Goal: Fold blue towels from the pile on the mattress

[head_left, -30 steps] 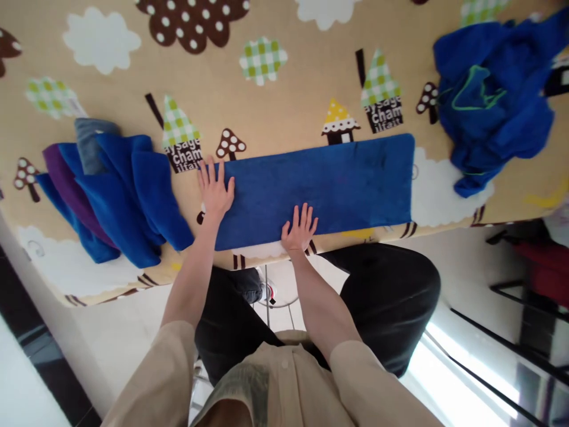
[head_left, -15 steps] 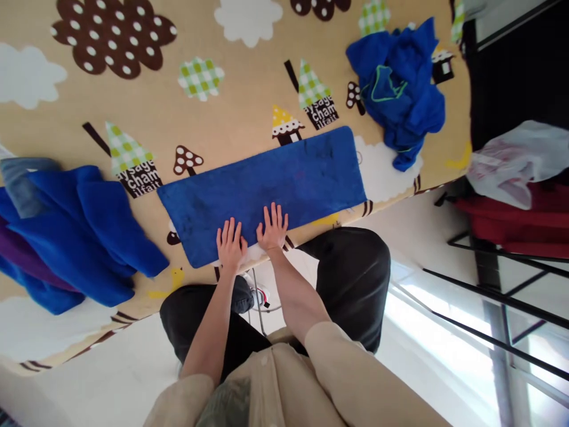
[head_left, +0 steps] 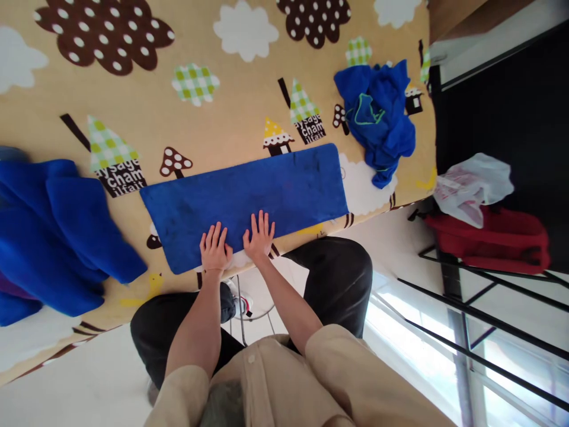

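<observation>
A long blue cloth (head_left: 249,190) lies flat, running along the near edge of the table, with a few darker patches on it. My left hand (head_left: 216,248) rests palm down on its near edge, fingers stretched out. Just to the right, my right hand (head_left: 259,237) lies flat on the same edge with its fingers spread. Neither hand grips anything. A crumpled blue cloth (head_left: 377,112) with light green edging sits beyond the flat cloth's right end. At the left, a loose heap of blue cloths (head_left: 66,225) shows a bit of purple underneath.
The table is covered by a tan patterned tablecloth (head_left: 231,130). Past its right edge are a red bag (head_left: 493,240), a white plastic bag (head_left: 475,184) and a black metal rack (head_left: 480,305). My knees are under the near edge.
The view has swung to the right, so everything on the table appears further left. Both hands stay flat on the blue cloth, which lies as before.
</observation>
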Tool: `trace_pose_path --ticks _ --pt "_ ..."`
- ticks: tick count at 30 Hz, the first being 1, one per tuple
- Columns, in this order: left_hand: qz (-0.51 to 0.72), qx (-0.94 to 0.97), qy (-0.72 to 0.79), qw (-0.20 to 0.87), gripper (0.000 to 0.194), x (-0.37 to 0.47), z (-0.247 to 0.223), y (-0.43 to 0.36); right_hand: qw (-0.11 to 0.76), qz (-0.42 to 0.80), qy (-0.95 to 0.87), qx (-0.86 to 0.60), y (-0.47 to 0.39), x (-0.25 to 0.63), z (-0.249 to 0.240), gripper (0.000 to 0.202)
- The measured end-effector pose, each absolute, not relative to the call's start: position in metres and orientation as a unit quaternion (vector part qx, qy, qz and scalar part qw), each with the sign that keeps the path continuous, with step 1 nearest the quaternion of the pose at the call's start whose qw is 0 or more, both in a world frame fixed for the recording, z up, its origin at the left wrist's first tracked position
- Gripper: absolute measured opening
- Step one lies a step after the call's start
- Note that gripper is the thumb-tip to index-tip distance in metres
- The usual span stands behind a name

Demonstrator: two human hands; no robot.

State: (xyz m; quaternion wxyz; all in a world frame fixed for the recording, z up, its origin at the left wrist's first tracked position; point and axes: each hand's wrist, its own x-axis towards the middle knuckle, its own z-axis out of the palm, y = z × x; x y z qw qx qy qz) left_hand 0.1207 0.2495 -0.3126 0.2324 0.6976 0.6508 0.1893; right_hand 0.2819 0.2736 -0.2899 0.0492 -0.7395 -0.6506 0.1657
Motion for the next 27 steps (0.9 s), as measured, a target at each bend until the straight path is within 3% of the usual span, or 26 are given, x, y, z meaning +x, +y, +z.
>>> trace_pose_path --ticks 6,12,16,21,27 --pt "0.178 0.698 0.655 0.227 0.063 0.121 -0.308 0.252 0.037 0.188 -0.670 -0.717 0.281 0.325 -0.286 0.057" --pt "0.172 0.690 0.663 0.234 0.064 0.123 -0.305 0.253 0.060 0.102 -0.510 -0.852 0.313 0.493 -0.291 0.065" --pt "0.172 0.688 0.665 0.234 0.064 0.122 -0.306 0.252 0.061 0.121 -0.413 -0.901 0.333 0.567 -0.280 0.067" --pt "0.175 0.687 0.666 0.232 0.063 0.121 -0.308 0.252 0.069 0.096 -0.423 -0.898 0.346 0.519 -0.264 0.067" --pt "0.177 0.693 0.664 0.218 0.064 0.120 -0.309 0.252 0.068 0.137 -0.698 -0.699 0.367 0.373 -0.266 0.058"
